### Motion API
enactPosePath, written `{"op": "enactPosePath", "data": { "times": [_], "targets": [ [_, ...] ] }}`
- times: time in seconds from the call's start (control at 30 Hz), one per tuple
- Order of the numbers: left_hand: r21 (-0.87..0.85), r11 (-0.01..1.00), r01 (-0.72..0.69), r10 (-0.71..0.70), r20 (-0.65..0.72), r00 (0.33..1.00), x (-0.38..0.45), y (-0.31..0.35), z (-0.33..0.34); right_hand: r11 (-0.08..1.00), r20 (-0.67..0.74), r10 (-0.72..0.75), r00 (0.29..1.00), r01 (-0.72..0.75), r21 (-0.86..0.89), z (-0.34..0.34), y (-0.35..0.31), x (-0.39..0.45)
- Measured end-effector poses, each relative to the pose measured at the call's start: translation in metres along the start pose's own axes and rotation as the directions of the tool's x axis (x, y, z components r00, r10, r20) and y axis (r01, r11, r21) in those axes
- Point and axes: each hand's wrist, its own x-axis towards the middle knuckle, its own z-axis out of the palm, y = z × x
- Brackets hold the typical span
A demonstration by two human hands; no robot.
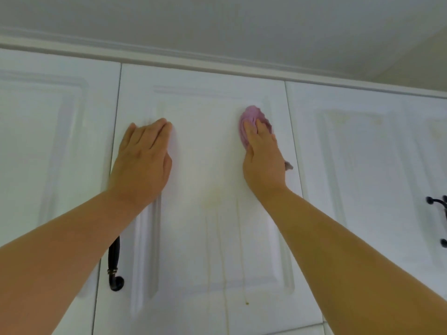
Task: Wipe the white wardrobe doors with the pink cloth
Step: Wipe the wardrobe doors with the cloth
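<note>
A white panelled wardrobe door [205, 153] fills the middle of the head view, with yellowish drip streaks running down its lower half. My right hand [262, 155] presses the bunched pink cloth [251, 117] flat against the upper right of the door's panel; the cloth shows above my fingers and a small corner sticks out by my wrist. My left hand [142, 160] lies flat with straight fingers on the upper left of the same door, holding nothing.
A black curved handle [115, 264] sits on the door's left edge, partly behind my left forearm. More white doors stand at the left [48, 153] and right [358, 165]; the right one has a black handle [440, 218]. A moulding [193, 59] and the ceiling lie above.
</note>
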Motion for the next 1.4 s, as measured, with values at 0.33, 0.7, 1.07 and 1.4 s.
{"op": "enactPosePath", "data": {
  "times": [0.33,0.7,1.07,1.4],
  "targets": [
    [0.012,1.0,0.019,-0.019,-0.002,1.0,-0.001,0.001,0.002,0.945,0.142,-0.2,0.97,0.229,-0.233,-0.03,0.048,-0.041],
    [0.007,1.0,0.013,-0.013,-0.013,1.0,-0.002,-0.001,0.005,0.917,0.049,-0.051,0.997,0.066,-0.393,-0.025,0.012,0.054],
    [0.006,1.0,0.01,-0.01,-0.041,0.999,0.003,0.001,0.003,0.943,0.023,-0.151,0.988,0.151,-0.295,-0.032,0.047,-0.124],
    [-0.122,0.993,0.011,-0.001,0.086,0.996,-0.002,-0.006,-0.001,0.985,-0.029,-0.169,0.985,0.169,0.023,0.037,-0.034,-0.099]
  ]
}}
